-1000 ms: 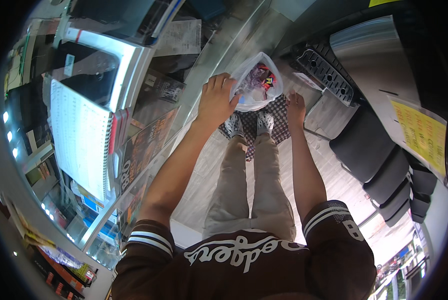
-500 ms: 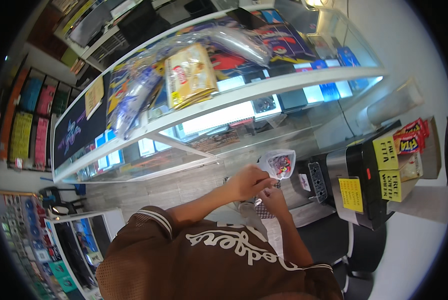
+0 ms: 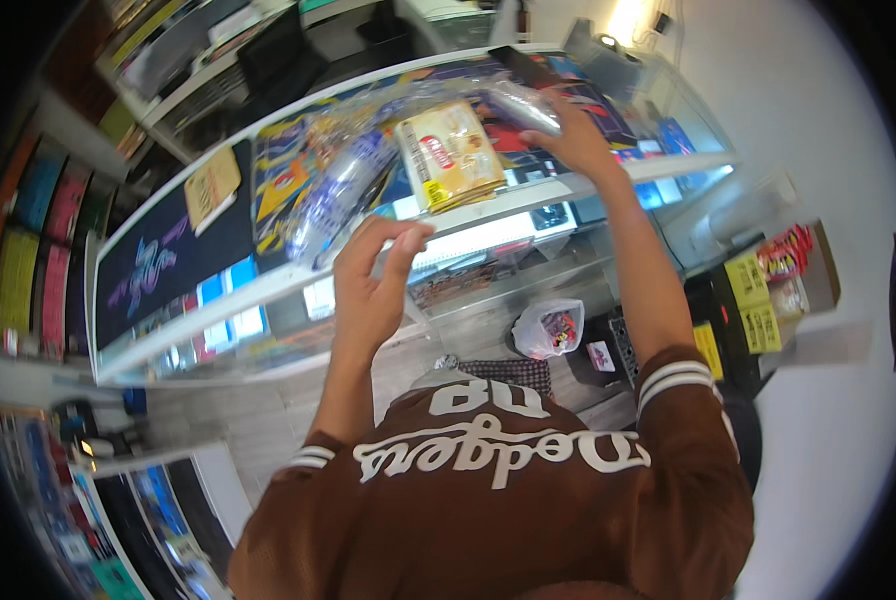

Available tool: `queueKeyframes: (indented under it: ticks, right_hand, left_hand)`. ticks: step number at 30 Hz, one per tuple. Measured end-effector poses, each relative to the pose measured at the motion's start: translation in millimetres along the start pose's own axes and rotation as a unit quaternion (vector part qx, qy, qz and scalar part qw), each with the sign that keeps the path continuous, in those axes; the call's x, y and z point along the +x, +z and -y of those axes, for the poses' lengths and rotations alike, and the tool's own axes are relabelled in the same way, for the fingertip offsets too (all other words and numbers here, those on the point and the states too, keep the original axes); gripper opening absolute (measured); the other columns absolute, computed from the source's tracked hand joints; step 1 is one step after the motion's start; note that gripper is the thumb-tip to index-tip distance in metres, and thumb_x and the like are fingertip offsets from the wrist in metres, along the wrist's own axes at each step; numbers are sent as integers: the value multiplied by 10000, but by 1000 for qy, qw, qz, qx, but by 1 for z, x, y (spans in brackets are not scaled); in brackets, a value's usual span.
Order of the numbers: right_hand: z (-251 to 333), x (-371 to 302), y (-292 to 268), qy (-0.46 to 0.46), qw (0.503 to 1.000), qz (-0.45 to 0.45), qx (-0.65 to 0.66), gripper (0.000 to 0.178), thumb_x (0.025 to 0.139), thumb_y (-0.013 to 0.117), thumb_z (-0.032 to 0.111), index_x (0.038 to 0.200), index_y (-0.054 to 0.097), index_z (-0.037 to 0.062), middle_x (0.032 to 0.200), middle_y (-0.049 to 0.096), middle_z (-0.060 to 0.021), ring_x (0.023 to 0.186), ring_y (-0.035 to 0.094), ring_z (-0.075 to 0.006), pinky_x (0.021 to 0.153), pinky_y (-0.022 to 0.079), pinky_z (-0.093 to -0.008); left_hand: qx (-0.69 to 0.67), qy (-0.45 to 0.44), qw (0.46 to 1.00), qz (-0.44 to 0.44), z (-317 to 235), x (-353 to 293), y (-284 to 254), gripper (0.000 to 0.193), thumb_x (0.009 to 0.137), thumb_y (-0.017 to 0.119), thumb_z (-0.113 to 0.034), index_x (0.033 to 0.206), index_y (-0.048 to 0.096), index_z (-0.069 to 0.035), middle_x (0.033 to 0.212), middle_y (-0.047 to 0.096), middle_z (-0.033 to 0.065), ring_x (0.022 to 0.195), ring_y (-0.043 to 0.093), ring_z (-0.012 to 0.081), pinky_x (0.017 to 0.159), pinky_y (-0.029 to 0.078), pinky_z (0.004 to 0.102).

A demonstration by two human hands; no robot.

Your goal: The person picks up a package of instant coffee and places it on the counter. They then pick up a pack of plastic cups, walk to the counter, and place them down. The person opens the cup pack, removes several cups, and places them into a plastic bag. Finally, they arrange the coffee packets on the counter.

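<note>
Over the display counter (image 3: pixel 558 186), my right hand (image 3: pixel 576 138) reaches to the right end of a crumpled clear plastic bag (image 3: pixel 524 108). Its fingers and thumb are apart, on either side of the bag's end; whether they press on it is hard to see. My left hand (image 3: pixel 373 275) is raised at the counter's front edge, empty, with fingers loosely bent and the thumb apart from them. Nearest to it are a yellow-and-cream snack pack (image 3: pixel 451 157) and a clear plastic wrapper with purple print (image 3: pixel 343 190), both lying on the counter mat.
A brown paper envelope (image 3: pixel 213 190) lies at the counter's left, and a dark phone-like slab (image 3: pixel 524 66) at its back. Below the counter stands a bin with a white liner (image 3: pixel 550 330) holding wrappers. A box of red snack packets (image 3: pixel 788 255) is at the right.
My hands were together low beside the bin; now they have parted and risen to the counter. The right has gone far forward to the clear bag, the left to the front edge.
</note>
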State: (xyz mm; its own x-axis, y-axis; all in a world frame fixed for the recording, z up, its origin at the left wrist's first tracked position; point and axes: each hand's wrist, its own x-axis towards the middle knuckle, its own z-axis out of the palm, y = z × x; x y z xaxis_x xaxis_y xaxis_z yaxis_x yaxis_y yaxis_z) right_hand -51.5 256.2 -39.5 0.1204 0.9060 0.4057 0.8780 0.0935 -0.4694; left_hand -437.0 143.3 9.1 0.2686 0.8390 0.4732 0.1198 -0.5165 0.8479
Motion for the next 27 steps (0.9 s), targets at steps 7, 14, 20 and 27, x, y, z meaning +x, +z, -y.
queueKeyframes:
  ticks: [7, 14, 20, 27]
  right_hand:
    - [17, -26, -13, 71, 966, -190, 159, 808, 923, 790, 500, 1504, 528, 3, 1356, 691, -188, 1170, 705, -304, 976, 564, -419]
    - [77, -172, -63, 157, 770, -227, 575, 739, 972, 716, 550, 1441, 506, 19, 1167, 682, -124, 908, 700, -167, 563, 517, -235]
    - [83, -294, -54, 258, 667, -317, 623, 698, 981, 691, 594, 1358, 547, 24, 1125, 684, -100, 811, 653, -141, 527, 459, -214]
    - [54, -391, -112, 453, 754, -311, 359, 435, 1103, 536, 443, 1169, 699, 45, 942, 718, -46, 699, 664, -160, 562, 475, -293]
  left_hand:
    - [-132, -48, 987, 73, 19, -3, -3, 242, 1078, 614, -198, 1143, 706, 16, 1003, 680, 66, 958, 638, 152, 886, 475, 297]
    - [-285, -70, 932, 214, -1, 53, 83, 588, 1068, 643, -340, 1507, 454, 3, 1411, 564, 178, 1304, 577, 275, 1121, 439, 403]
    - [-294, -44, 949, 107, -15, 97, 167, 777, 1069, 604, -507, 1573, 373, 37, 1518, 500, 213, 1349, 579, 297, 1125, 460, 421]
    - [-319, -92, 942, 46, -53, 125, 213, 456, 1061, 672, -412, 1189, 711, 25, 1093, 745, 95, 1022, 684, 162, 904, 530, 334]
